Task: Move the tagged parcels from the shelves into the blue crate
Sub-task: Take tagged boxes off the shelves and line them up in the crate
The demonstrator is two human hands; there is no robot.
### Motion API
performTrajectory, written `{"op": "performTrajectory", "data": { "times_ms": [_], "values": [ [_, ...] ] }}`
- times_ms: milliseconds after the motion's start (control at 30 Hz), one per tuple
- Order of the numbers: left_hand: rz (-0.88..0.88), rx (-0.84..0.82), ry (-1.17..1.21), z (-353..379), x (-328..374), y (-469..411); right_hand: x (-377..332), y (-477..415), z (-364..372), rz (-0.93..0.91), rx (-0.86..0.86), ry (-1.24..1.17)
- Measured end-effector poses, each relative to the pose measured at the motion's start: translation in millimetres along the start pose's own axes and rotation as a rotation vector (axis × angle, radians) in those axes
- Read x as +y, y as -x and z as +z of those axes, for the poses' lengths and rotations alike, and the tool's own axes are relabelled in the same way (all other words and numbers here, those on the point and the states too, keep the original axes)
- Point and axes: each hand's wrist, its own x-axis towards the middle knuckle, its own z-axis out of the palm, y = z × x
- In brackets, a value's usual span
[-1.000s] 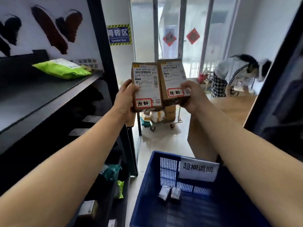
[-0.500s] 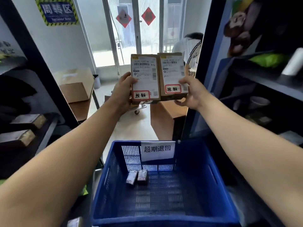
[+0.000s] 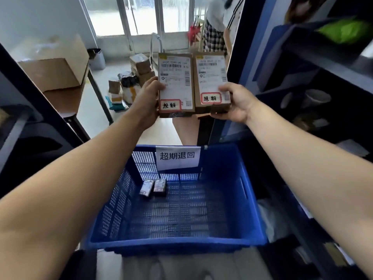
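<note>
**Two tagged parcels held above the crate**

From the head view, I see my left hand (image 3: 146,102) with its fingers closed on the left parcel (image 3: 176,85); my right hand (image 3: 237,105) grips the right parcel (image 3: 212,81) the same way; the parcels touch side by side, upright, high over the blue crate (image 3: 250,201); two small parcels (image 3: 153,187) lie inside it, near the labelled far wall.
</note>
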Motion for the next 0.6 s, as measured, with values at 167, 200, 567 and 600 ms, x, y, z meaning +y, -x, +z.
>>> {"op": "performTrajectory", "data": {
  "times_ms": [167,200,567,600],
  "values": [
    [-0.114,0.010,-0.008,-26,-55,-37,53,-43,-7,0.083,0.093,-0.012],
    [-0.135,0.015,-0.009,-33,-68,-42,68,-53,-7,0.106,0.104,-0.019],
    [-0.439,-0.068,-0.130,-143,-319,-102,321,-187,-35,0.379,0.207,-0.022],
    [-0.486,-0.087,-0.134,-155,-350,-106,350,-198,-42,0.409,0.210,-0.013]
  ]
}}
